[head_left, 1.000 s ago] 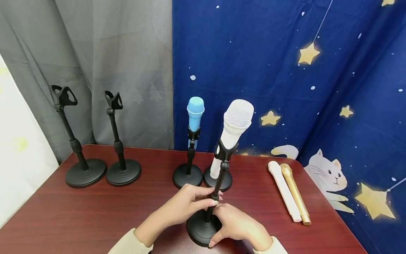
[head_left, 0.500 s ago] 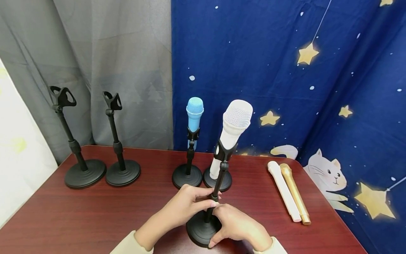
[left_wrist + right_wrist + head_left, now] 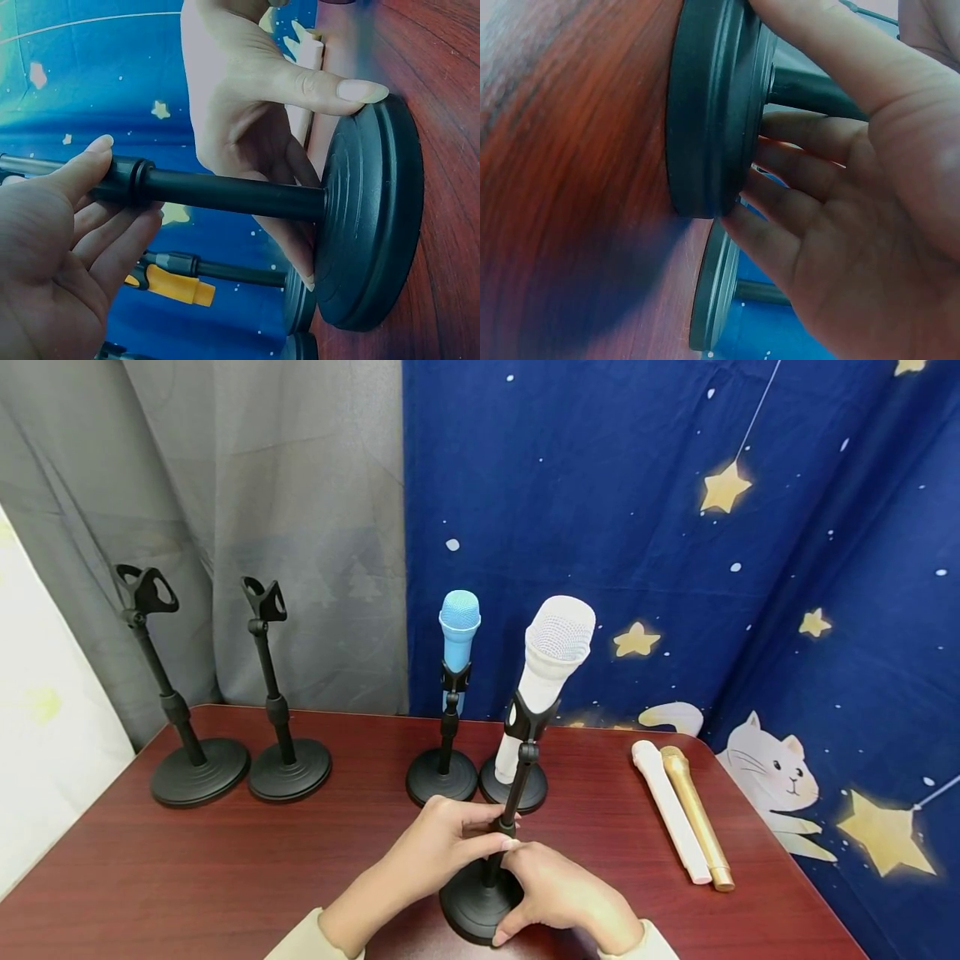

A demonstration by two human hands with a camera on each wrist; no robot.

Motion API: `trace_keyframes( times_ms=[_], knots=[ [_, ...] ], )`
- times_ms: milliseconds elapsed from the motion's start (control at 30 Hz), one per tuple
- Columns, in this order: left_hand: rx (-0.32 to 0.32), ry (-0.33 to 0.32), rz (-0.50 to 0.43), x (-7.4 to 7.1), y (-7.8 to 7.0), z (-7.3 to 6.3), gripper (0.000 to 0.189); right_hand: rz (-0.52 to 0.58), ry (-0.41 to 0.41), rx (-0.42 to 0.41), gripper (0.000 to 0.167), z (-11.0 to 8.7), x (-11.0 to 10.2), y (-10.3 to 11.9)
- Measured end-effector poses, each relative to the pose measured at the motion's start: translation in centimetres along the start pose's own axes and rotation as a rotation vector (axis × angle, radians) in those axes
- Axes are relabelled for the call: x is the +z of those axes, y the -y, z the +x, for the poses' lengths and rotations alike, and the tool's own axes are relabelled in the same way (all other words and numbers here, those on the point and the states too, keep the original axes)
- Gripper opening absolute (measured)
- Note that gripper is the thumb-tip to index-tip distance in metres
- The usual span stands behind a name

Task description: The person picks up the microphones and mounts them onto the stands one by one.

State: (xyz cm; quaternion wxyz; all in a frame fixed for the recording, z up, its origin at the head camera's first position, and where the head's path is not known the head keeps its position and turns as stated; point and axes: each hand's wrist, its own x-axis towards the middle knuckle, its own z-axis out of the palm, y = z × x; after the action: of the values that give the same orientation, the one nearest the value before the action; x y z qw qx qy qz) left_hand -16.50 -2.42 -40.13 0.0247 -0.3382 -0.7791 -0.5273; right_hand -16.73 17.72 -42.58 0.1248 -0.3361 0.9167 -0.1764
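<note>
A: Where is the front stand (image 3: 469, 902), and how do the hands lie on it?
B: It stands upright at the near middle of the table (image 3: 315, 868). The left hand (image 3: 457, 843) pinches the collar (image 3: 129, 180) of its pole between thumb and fingers; the right hand (image 3: 553, 889) grips the round base, thumb at the rim, fingers across on the far side.
A: What does its clip hold?
B: A large white microphone (image 3: 557, 643), tilted, mesh head uppermost.
A: And around it?
B: Behind, a blue microphone (image 3: 458, 631) sits in another stand (image 3: 441, 775); the left wrist view shows a yellow microphone (image 3: 180, 286) on a stand too. At left, well apart, are a taller stand (image 3: 201, 772) and a shorter stand (image 3: 289, 770); at right, a slim white microphone (image 3: 671, 814) lies beside a gold microphone (image 3: 697, 818).
</note>
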Motion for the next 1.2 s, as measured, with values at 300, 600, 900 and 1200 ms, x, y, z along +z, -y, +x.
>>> trace_keyframes(
  times_ms=[300,600,900,1200],
  knots=[
    [-0.055,-0.045,-0.028,0.38,-0.15,-0.02,0.027,0.007,0.003,0.014,0.049,-0.01,0.04,0.07],
    [-0.035,-0.082,0.006,0.56,-0.32,-0.15,0.029,0.02,-0.002,0.015,0.05,-0.07,0.07,0.02],
    [-0.028,-0.11,0.048,0.68,-0.31,-0.19,0.027,0.027,-0.009,0.01,0.052,-0.14,0.02,0.09],
    [-0.021,-0.138,0.052,0.84,-0.53,-0.19,0.022,0.024,-0.005,0.024,0.052,-0.13,0.06,0.03]
  ],
)
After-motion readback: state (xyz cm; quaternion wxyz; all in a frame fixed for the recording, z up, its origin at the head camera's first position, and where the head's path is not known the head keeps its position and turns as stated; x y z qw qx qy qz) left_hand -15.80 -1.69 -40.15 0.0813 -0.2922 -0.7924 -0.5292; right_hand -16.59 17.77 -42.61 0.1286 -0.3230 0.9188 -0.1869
